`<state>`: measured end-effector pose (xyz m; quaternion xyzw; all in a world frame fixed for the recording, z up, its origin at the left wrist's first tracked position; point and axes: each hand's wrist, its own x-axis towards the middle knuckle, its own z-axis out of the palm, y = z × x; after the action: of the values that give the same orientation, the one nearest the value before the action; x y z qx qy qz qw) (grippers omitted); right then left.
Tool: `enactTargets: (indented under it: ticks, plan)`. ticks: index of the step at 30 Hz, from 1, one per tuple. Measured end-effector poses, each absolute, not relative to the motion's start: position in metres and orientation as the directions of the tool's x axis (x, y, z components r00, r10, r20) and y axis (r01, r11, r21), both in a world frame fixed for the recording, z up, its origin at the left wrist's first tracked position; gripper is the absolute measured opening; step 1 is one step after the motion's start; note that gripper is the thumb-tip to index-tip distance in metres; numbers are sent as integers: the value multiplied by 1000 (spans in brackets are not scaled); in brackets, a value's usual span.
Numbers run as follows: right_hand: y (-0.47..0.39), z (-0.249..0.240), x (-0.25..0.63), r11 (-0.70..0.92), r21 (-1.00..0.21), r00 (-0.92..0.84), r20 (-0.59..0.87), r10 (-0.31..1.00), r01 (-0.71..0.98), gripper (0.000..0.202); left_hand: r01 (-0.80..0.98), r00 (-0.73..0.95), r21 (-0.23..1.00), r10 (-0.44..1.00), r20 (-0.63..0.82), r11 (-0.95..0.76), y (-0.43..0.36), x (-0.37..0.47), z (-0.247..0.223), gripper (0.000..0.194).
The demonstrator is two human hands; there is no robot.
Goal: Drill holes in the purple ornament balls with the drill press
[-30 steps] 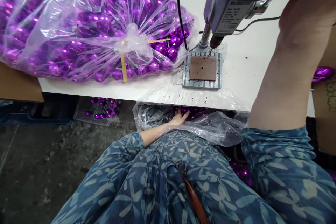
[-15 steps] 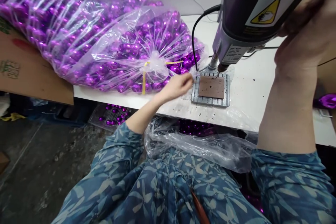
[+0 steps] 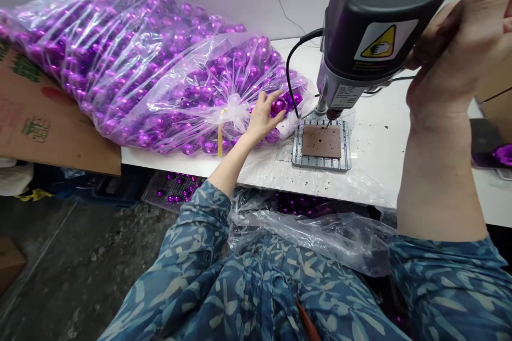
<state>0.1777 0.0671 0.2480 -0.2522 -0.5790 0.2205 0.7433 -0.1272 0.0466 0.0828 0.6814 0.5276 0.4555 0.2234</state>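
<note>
My left hand reaches to the loose shiny purple balls beside the tied bag. Thumb and fingers are spread around a purple ball; whether they touch it is unclear. My right hand is raised at the right side of the drill press, its fingers curled; what they hold is hidden by the hand and the motor housing. A drill bit points down over a brown block with a small dark hole. Under that block lies a slotted metal base.
A large clear bag of purple balls covers the table's left, beside a cardboard box. Dark shavings dot the white table. Clear plastic sheeting hangs at the front edge over more purple pieces. A black cable loops beside the drill.
My left hand has moved from beside the metal base up and left to the loose balls, and its fingers have opened. My right hand stays by the drill press. The view has shifted slightly.
</note>
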Motion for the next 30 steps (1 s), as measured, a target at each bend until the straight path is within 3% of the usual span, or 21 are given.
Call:
enactTargets:
  ticks: [4, 9, 13, 16, 19, 21, 25, 28, 30]
  plan:
    - [63, 251, 175, 765, -640, 230, 736, 636, -68, 75, 233, -125, 907, 914, 387, -352, 14, -136, 101, 68]
    - [58, 254, 172, 741, -667, 256, 706, 661, -74, 69, 150, -210, 939, 918, 337, -311, -18, -135, 107, 79]
    - [63, 251, 175, 770, -622, 225, 737, 638, -144, 67, -112, -118, 987, 988, 98, -111, -30, -118, 105, 62]
    - [65, 249, 177, 792, -594, 223, 760, 611, -143, 74, -316, -33, 946, 996, -86, 72, -33, -101, 102, 53]
    - [61, 249, 174, 778, -620, 235, 744, 625, -106, 79, -477, -207, 877, 962, -176, 57, -32, -95, 98, 58]
    - [58, 251, 172, 768, -631, 242, 733, 636, -111, 83, -484, -364, 875, 913, -183, -18, -32, -100, 94, 76]
    - [56, 253, 171, 768, -623, 246, 729, 640, -151, 85, -310, -552, 949, 823, -132, -55, -52, -115, 73, 101]
    - [56, 253, 172, 762, -630, 250, 722, 645, -148, 86, -250, -613, 967, 768, -187, 36, -85, -118, 49, 109]
    - [56, 252, 173, 748, -653, 252, 709, 658, -117, 84, -194, -664, 976, 719, -206, 101, -109, -116, 38, 102]
